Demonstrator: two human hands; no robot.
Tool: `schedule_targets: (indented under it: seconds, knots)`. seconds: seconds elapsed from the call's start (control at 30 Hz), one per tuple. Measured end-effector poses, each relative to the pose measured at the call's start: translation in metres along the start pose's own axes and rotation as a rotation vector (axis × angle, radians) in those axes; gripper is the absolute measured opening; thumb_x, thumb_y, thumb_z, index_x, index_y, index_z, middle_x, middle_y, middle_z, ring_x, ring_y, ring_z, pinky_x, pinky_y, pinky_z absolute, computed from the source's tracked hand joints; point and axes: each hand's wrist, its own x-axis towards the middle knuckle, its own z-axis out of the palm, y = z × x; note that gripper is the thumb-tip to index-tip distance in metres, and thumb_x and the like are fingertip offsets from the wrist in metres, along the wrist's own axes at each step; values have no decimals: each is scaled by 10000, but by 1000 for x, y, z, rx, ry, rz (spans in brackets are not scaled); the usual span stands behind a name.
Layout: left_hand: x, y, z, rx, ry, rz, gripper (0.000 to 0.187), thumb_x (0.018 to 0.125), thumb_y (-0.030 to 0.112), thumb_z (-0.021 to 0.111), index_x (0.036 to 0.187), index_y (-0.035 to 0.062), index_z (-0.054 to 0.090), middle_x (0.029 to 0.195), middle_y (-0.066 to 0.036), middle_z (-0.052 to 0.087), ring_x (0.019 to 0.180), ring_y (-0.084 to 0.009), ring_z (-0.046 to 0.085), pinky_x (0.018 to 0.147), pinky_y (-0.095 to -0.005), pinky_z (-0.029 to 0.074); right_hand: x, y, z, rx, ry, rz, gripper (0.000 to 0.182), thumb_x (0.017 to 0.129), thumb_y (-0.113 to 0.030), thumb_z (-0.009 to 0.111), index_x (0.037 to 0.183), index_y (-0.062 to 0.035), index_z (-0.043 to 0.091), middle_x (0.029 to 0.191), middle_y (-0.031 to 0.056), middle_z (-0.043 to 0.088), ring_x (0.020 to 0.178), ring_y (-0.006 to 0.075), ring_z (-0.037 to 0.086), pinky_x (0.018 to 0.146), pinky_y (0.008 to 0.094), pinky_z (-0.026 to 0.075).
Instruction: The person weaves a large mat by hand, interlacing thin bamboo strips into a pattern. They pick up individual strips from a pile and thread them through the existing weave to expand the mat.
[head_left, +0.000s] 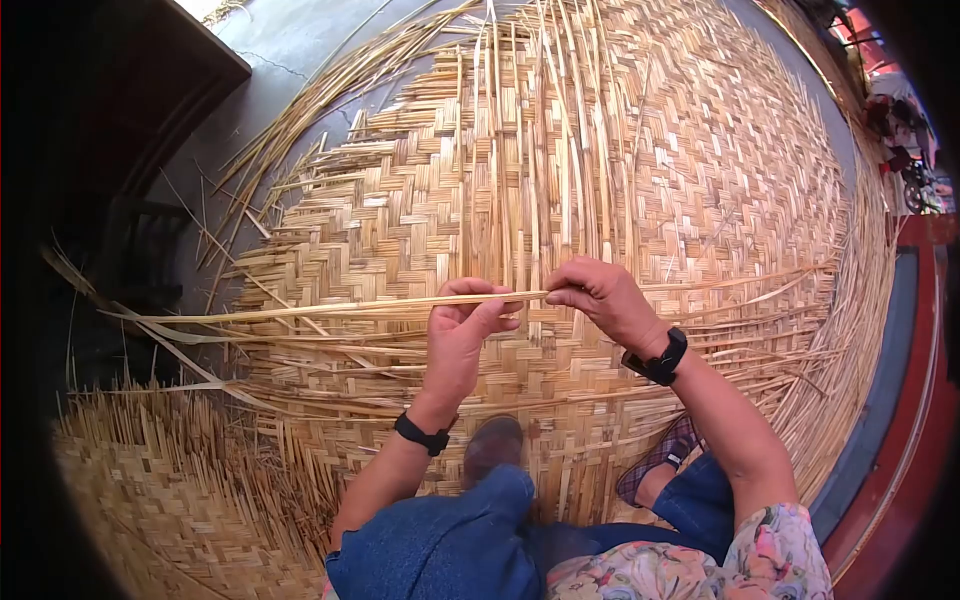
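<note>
A long pale reed strip (340,308) runs level across the view, raised in front of me, its leafy end off to the left. My left hand (465,325) pinches it between thumb and fingers near its right end. Just to the right, my right hand (605,300) is closed on the tip of the same strip, fingers pressed together. Below both hands spreads a large woven reed mat (400,210) in a zigzag pattern. Several loose reed strips (545,150) lie lengthwise on the mat beyond my hands, and more lie crosswise close under them.
My feet, one in a dark shoe (495,445), rest on the mat. Another woven piece (190,500) lies at lower left. Dark wooden furniture (150,90) stands at upper left, beside loose reeds (300,110) on the grey floor. A red ledge (915,400) borders the right.
</note>
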Motion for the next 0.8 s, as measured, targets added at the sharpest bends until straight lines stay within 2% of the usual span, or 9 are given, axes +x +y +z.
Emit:
schedule_targets:
  seconds: [0.13,0.17,0.27,0.3,0.4,0.5,0.6,0.7,0.8]
  knots:
    - [-6,-4,-3,46,-42,50,193,975,-13,633,1147,34,560,1141,-130,693,1024,-226,714,840,-349,629,7,4,-7,286,-211,277,217,960,-251,699,899,-45,666,778,41,633,726,148,600,667,302,482]
    - [-7,-6,-4,36,-49,85,193,971,-19,635,1142,33,564,1134,-133,695,1006,-223,717,834,-347,631,11,0,-14,284,-318,384,290,1005,-326,661,933,-46,680,782,-15,631,722,82,562,652,258,457]
    - [-10,-10,-7,2,-37,160,187,963,-29,642,1128,29,577,1112,-139,701,951,-211,723,809,-340,638,20,-1,-15,530,-442,501,285,997,-341,669,936,-63,686,788,-14,639,719,73,558,645,248,448]
    - [-11,-9,-8,-11,-14,168,180,963,-26,645,1123,28,581,1103,-141,704,933,-207,724,795,-338,642,20,-4,-16,457,-441,466,268,989,-331,680,945,-67,686,778,-23,632,728,82,564,650,276,460]
    - [-9,-9,-9,-30,65,177,161,962,-9,660,1102,26,589,1079,-148,709,883,-198,726,738,-334,648,19,-1,-9,246,-340,164,248,968,-314,693,955,-67,672,799,27,675,753,136,634,668,316,494]
    - [-9,-10,-7,-31,131,163,154,959,12,676,1090,21,596,1025,-143,714,843,-194,728,692,-334,650,18,2,-5,-82,-230,-60,221,949,-294,690,960,-75,663,824,64,680,786,235,662,688,374,516]
    - [-8,-13,-6,-18,176,147,138,958,32,689,1069,15,609,948,-126,714,805,-188,726,663,-331,647,15,-14,-3,-340,-140,-144,170,923,-247,695,925,-81,656,845,96,670,815,309,657,699,413,525]
    - [-5,-14,-9,-5,177,128,131,962,64,698,1064,13,632,891,-100,710,770,-183,721,659,-331,643,10,-16,4,-435,-104,-153,139,922,-212,698,925,-78,662,859,93,648,825,309,653,722,399,523]
    - [-4,-22,-17,-23,194,15,158,967,105,706,1090,19,654,889,-78,711,761,-173,712,666,-330,633,6,-14,6,-291,-99,-91,140,923,-208,695,924,-76,645,860,98,645,817,305,655,703,400,524]
